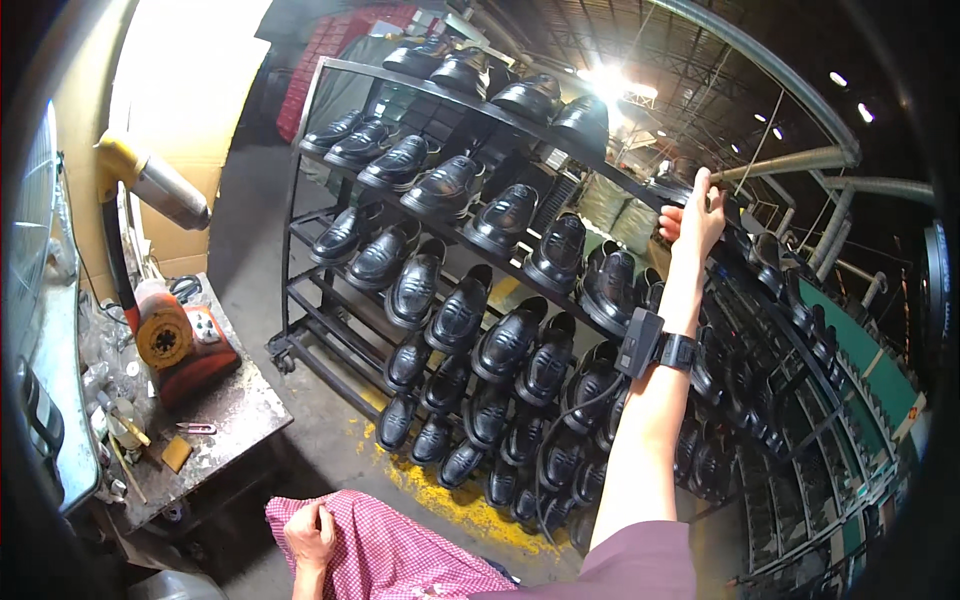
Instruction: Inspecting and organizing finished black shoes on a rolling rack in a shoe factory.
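Observation:
My right hand (697, 218) is raised at the top bar of a black metal shoe rack, beside a black shoe (675, 180) on the top tier. Its fingers are apart with nothing visible between them; whether they touch the shoe I cannot tell. My left hand (310, 537) is closed low in front of me, on a pink-and-white checked cloth (390, 550) spread over my lap. Rows of glossy black loafers (445, 188) fill the sloping tiers of the rack (300, 190). A wristband with a small dark box (640, 345) sits on my right forearm.
At left, a worktable (255, 405) bears an orange-red machine (190, 340), a yellow-grey heat gun (155, 180), a tan block (176, 454) and loose tools. A cardboard sheet (185, 120) stands behind it. More racks with a green panel (850, 345) fill the right. Yellow paint (470, 510) marks the floor.

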The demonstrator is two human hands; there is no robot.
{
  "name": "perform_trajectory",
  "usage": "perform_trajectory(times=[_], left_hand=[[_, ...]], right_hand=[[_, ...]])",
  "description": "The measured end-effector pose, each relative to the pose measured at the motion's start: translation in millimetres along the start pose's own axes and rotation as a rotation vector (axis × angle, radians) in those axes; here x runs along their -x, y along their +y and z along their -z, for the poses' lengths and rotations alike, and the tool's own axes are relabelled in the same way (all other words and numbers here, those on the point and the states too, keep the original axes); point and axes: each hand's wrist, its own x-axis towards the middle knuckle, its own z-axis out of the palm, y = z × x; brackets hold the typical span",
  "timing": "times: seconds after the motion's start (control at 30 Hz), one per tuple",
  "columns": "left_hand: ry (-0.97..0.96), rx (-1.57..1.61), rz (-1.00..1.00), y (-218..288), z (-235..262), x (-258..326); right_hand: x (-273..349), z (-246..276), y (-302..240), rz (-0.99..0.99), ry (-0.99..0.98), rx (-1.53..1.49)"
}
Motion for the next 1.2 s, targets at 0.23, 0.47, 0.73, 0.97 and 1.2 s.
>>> perform_trajectory(times=[0.23, 0.47, 0.73, 0.97, 1.2], left_hand=[[0.003, 0.012, 0.017, -1.7, -1.2, -0.1], [0.014, 0.056, 0.059, -9.2, -0.8, 2.4], [-0.040, -0.004, 0.026, -3.0, 1.7, -6.3], [-0.008, -0.010, 0.043, -5.3, 4.9, -9.8], [-0.007, -0.002, 0.064, -12.5, 9.5, -17.2]], right_hand=[[0.2, -4.2, 18.1, -0.179, 0.008, -0.158], [69.9, -16.2, 26.6, 0.022, 0.079, -0.535], [270.9, -53.6, 70.6, -0.474, -0.628, -1.124], [401.1, -169.0, 131.7, -1.101, -0.953, -0.995], [467.1, -254.2, 149.4, -1.233, -0.958, -0.931]])
